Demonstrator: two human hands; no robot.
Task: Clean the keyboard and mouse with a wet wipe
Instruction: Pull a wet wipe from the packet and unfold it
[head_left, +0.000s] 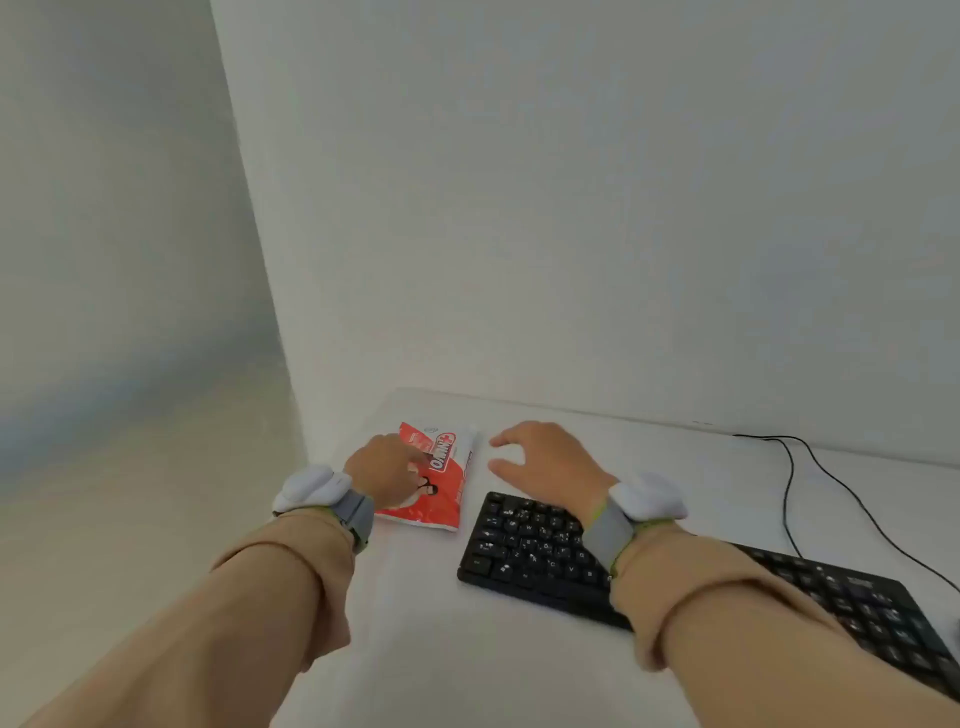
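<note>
Wet-wipe pack (448, 480) (red and white, lying flat) noted at the far left of the white counter (649, 462), just beside the black keyboard (535, 551); left grip (387, 470) is laid on the pack, forefinger stretched onto the label, nothing grasped; right grip (545, 460) is held released, fingers spread, above the counter between pack and keyboard's far corner; a black cable (789, 483) is seen trailing behind the keyboard; grey bands are worn at both wrists; the mouse cannot be made out.
</note>
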